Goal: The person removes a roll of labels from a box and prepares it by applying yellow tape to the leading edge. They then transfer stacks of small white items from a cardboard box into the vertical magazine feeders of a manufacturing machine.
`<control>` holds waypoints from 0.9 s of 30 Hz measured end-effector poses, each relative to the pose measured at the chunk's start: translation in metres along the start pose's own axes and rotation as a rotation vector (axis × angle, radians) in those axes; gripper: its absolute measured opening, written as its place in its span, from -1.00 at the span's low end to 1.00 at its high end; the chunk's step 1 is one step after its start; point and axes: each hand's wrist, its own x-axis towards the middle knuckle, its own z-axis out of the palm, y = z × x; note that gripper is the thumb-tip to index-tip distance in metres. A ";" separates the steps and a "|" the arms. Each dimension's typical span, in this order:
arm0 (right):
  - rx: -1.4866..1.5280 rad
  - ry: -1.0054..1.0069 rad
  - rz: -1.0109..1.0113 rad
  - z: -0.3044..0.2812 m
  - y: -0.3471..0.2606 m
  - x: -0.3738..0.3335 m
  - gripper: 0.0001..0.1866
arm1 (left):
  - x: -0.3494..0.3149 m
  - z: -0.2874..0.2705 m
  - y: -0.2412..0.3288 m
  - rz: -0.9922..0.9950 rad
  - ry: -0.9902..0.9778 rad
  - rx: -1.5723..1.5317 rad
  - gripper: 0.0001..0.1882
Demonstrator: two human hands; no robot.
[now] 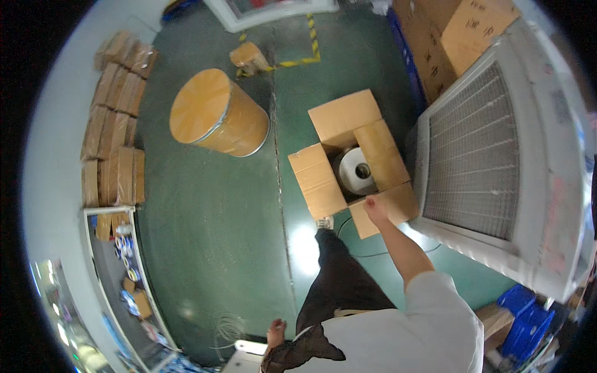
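A cardboard box [309,176] stands on the floor ahead of me, its flaps folded outward. Inside it lies a round white roll or spool [353,166] with a dark hole in its middle; the right-hand flap hides part of it. My right hand [375,210] is closed at the near rim of the box, where the near flap [395,205] folds down; its fingertips are hidden. Low on the left, my left hand [276,331] hangs beside my body with its fingers loosely apart, holding nothing that I can see, near a white surface [250,347].
A tan drum [239,121] with a metal rim stands left of the box. A large white unit with a grille [476,155] flanks the right. Stacked cartons [112,118] and a shelf [134,267] line the left wall. A cable [373,255] lies on the floor.
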 end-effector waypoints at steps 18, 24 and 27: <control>-0.911 0.206 0.448 0.157 0.017 0.215 0.29 | 0.207 -0.125 0.044 -0.512 -0.130 0.163 -0.59; -0.427 -0.161 0.481 0.093 -0.050 0.203 0.37 | 0.228 -0.152 0.059 -0.431 -0.098 0.149 -0.60; -0.040 -0.185 0.289 0.048 -0.047 0.164 0.29 | 0.237 -0.179 0.075 -0.337 -0.109 0.164 -0.60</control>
